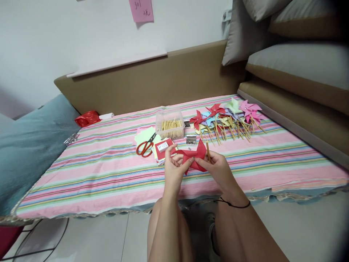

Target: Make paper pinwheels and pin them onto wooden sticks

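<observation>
A red paper pinwheel (201, 149) is held between my two hands above the front of the striped cloth. My left hand (174, 163) grips its left side, thumb pressed near the middle. On the right side, my right hand (215, 163) pinches the paper, its thumb close to the other one. A short wooden stick (208, 151) stands up between the fingers of my right hand. Just beyond the pinwheel lies a small box of pins (191, 140). Red-handled scissors (145, 147) rest on coloured paper sheets (163, 147) to the left.
A clear plastic box (170, 125) holds many wooden sticks. Finished pinwheels (231, 116) are piled at the right, near stacked cushions (297, 69). A red plastic bag (87, 119) lies at the far left. The striped cloth (109, 178) covers the seat up to its front edge.
</observation>
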Demonstrator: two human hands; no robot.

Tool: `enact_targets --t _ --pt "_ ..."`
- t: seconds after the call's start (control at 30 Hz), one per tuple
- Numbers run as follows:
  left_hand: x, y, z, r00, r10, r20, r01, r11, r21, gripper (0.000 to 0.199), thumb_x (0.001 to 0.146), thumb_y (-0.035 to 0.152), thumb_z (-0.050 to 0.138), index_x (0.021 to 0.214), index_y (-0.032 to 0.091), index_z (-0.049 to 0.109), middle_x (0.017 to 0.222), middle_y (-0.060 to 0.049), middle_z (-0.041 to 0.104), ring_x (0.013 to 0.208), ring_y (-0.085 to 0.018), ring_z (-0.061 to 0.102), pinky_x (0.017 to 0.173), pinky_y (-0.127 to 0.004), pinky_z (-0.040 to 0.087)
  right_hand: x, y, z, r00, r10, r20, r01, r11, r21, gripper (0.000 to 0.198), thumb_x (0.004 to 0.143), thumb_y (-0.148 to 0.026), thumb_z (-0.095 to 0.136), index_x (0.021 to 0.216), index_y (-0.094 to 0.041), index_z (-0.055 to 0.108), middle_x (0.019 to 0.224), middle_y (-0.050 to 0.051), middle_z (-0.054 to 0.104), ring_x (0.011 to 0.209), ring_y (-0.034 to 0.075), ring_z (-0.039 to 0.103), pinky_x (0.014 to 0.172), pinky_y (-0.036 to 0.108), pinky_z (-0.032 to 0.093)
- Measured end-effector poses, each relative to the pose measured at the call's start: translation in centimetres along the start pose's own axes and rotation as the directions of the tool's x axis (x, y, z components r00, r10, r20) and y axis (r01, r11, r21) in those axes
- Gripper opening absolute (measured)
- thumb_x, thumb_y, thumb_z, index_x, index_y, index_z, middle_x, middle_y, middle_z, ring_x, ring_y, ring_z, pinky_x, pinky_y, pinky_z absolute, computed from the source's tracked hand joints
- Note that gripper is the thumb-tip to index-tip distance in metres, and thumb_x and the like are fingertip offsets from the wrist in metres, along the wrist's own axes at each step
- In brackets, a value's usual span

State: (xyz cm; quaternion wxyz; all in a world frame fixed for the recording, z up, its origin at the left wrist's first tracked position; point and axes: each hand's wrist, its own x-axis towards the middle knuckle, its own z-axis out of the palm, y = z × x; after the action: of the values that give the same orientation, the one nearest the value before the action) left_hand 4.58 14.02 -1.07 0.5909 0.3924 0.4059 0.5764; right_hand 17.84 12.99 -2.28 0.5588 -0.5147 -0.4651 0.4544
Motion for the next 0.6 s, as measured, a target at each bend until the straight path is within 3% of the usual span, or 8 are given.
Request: enact_targets --t 0.07,0.17,0.4,0.6 --pt "0.1 0.0 -0.1 1.0 0.009 -0.025 -0.01 0.998 -0.065 0.069 0.06 0.018 0.082 0.116 0.023 0.043 0.071 0.002 0.069 0.064 -0.012 0.066 0.066 -0.024 0.052 0.0 -0.2 -0.2 1.0 -0.01 0.03 0.009 1.0 0.026 0.024 0.076 -0.044 0.065 0.08 -0.02 0.06 0.065 -0.005 0.04 0.057 0.011 0.036 0.052 0.023 0.032" --pt "0.3 0.2 -0.4 0.998 -0.001 -0.061 -0.012 0.975 -0.223 0.069 0.056 0.016 0.083 0.115 0.023 0.047 0.079 0.001 0.07 0.071 -0.011 0.067 0.071 -0.023 0.052 -0.1 -0.5 -0.4 0.995 -0.009 0.097 0.007 1.0 0.02 0.037 0.09 -0.049 0.043 0.103 -0.022 0.066 0.078 0.0 0.049 0.067 0.014 0.046 0.06 0.025 0.04" --pt "0.6 0.3 -0.9 0.998 -0.007 -0.058 -0.013 0.938 -0.346 0.072 0.052 0.017 0.086 0.116 0.026 0.053 0.091 0.001 0.066 0.077 -0.009 0.066 0.073 -0.02 0.051 -0.7 -0.5 0.0 0.975 -0.198 0.101 0.208 0.973 -0.101 0.029 0.09 -0.04 0.052 0.099 -0.022 0.072 0.079 0.003 0.056 0.071 0.016 0.052 0.064 0.028 0.042" --pt "0.3 0.6 -0.9 1.0 0.004 -0.004 -0.005 0.925 -0.38 0.077 0.05 0.019 0.087 0.119 0.028 0.053 0.078 0.004 0.064 0.067 -0.008 0.061 0.068 -0.018 0.049 -1.3 -0.7 0.6 0.987 -0.147 0.068 0.149 0.989 -0.019 0.025 0.086 -0.041 0.058 0.096 -0.022 0.071 0.072 0.002 0.062 0.058 0.014 0.051 0.053 0.027 0.039"
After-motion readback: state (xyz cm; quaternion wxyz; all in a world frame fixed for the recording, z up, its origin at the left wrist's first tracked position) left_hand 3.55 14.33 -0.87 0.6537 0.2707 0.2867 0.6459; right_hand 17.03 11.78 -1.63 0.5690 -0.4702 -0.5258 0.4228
